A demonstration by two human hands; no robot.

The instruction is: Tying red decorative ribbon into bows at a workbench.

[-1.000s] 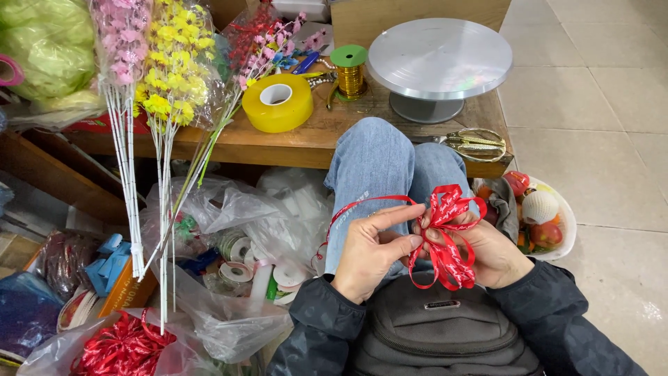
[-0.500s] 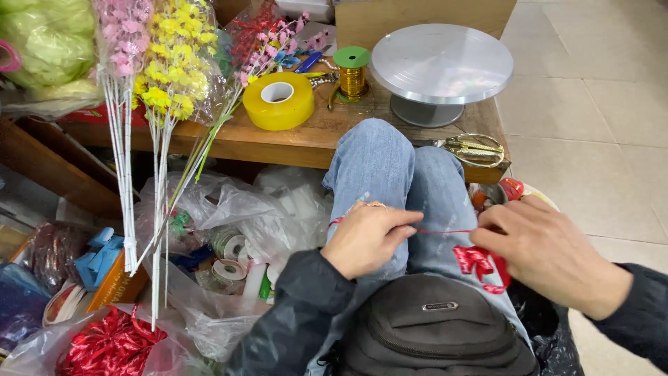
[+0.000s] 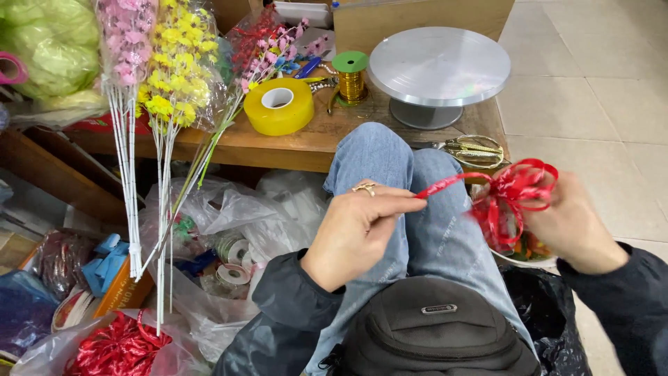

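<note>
My left hand [image 3: 358, 230] pinches one end of a thin red ribbon [image 3: 445, 185] above my jeans-clad knees. A ring sits on one finger. My right hand [image 3: 567, 226] grips a looped red ribbon bow [image 3: 511, 198] at the right, held up beside the low wooden table's corner. The ribbon runs taut between both hands. A black bag [image 3: 435, 331] rests on my lap.
The wooden table [image 3: 292, 143] bears a yellow tape roll [image 3: 278, 103], a gold wire spool [image 3: 350, 73], a grey turntable [image 3: 438, 66] and gold scissors [image 3: 476, 150]. Artificial flower stems [image 3: 149, 104] lean at left. Plastic bags of tape rolls [image 3: 236, 251] and red bows [image 3: 118, 348] lie below.
The bow went down to my lap while the ribbon was pulled tight, then my right hand lifted it up and to the right. My left hand kept pinching the ribbon end.
</note>
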